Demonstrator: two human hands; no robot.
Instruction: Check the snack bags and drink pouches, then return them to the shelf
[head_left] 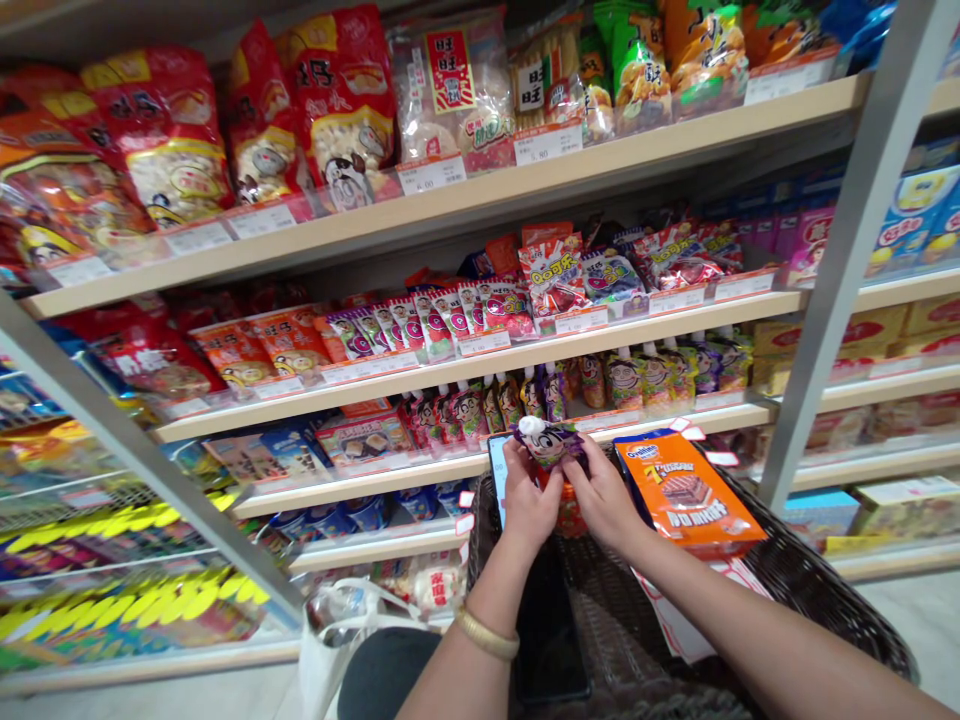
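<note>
Over a dark wicker basket (615, 610), both my hands are closed on a purple spouted jelly pouch (551, 448) with a white cap, tilted toward the left. My left hand (531, 500) grips its left side, and my right hand (604, 495) pinches its right side, the thumbs close together. A lit phone-like screen (496, 475) shows just behind my left fingers; whether that hand also holds it, I cannot tell. Beneath my hands a black phone (551, 630) lies in the basket. An orange Ovaltine snack bag (686, 490) rests at the basket's right side, near my right forearm.
Shelves ahead carry bagged snacks (341, 100), small candy packets (450, 320) and a row of spouted pouches (660, 372). Grey metal posts (847, 250) divide the shelving. A white bag (352, 620) stands at lower left, beside the basket.
</note>
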